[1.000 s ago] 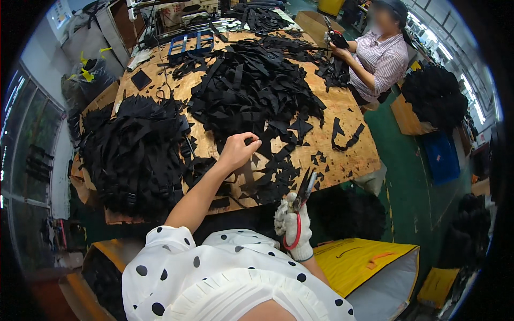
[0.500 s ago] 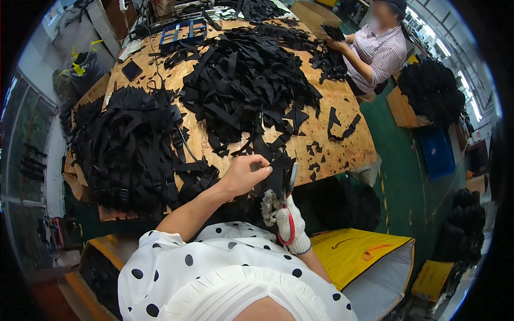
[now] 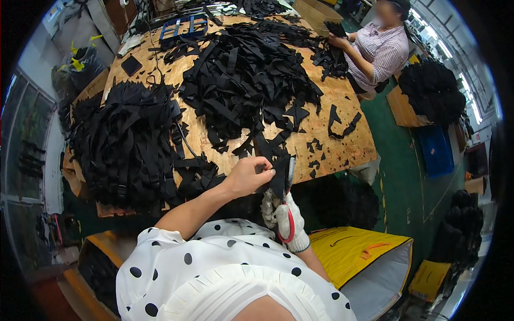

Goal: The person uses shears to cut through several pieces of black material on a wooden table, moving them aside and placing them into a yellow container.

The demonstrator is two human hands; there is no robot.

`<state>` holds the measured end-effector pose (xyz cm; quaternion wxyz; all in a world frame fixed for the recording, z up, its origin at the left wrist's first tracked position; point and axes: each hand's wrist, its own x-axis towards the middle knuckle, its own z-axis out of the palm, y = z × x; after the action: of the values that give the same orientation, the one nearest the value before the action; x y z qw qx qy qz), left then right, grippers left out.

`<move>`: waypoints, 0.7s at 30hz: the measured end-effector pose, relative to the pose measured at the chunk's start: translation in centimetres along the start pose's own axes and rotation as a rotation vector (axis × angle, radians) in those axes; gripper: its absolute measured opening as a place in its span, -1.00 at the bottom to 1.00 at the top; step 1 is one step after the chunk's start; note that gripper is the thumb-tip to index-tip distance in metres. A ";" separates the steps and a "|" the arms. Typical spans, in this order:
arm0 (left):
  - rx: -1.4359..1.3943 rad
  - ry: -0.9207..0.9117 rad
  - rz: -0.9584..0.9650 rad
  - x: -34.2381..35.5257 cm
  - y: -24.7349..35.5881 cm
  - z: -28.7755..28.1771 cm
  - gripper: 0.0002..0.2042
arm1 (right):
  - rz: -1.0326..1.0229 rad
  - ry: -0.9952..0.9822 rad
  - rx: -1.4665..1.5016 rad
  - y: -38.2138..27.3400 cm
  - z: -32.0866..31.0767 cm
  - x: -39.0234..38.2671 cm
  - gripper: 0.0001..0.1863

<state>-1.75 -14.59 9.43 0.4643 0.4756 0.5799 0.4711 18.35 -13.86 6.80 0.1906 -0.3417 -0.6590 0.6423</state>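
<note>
My bare left hand (image 3: pixel 250 177) pinches a black webbing strap (image 3: pixel 278 174) at the table's near edge. In a white knit glove, my right hand (image 3: pixel 289 223) grips red-handled scissors (image 3: pixel 290 176), their blades pointing away from me beside the strap. Whether the blades are apart cannot be made out. Beyond my hands lies a large heap of black straps (image 3: pixel 249 80) on the wooden table (image 3: pixel 348 152). To the left, a second pile of black straps with buckles (image 3: pixel 126 144) hangs over the near edge.
Small black offcuts (image 3: pixel 315 144) and a loose strap (image 3: pixel 342 128) lie to the right. A co-worker (image 3: pixel 377 51) holds black pieces at the far right corner. A yellow bag (image 3: pixel 348 251) stands by my right arm. A blue frame (image 3: pixel 183 27) sits at the back.
The scissors and my right hand have shifted very slightly. My left hand stays pinched on the strap, a touch further right. The co-worker's hands have moved a little.
</note>
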 end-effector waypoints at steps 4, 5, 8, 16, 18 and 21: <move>0.034 0.025 0.038 0.1 -0.4 0.0 -0.85 | -0.002 0.017 0.006 -1.7 0.6 -0.1 -0.30; 0.010 0.032 0.011 0.1 -0.2 0.0 -0.85 | -0.103 0.049 0.001 -0.8 0.6 0.0 -0.39; -0.024 0.040 -0.007 0.2 -0.3 -0.1 -0.86 | -0.122 0.056 0.124 1.1 0.7 -0.4 -0.47; 0.050 0.016 0.066 0.1 -1.5 0.3 -0.87 | -0.320 0.153 -0.122 1.1 0.8 0.5 -0.46; 0.017 0.037 0.068 0.1 -1.7 0.4 -0.80 | -0.214 0.110 -0.064 0.3 0.7 0.2 -0.50; -0.045 0.041 0.005 0.2 -1.7 0.3 -0.78 | 0.008 0.030 0.246 -0.1 1.0 -0.4 -0.51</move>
<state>-1.64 -14.54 7.71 0.4616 0.4568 0.5774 0.4948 17.89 -14.88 6.84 0.2384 -0.3279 -0.5710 0.7138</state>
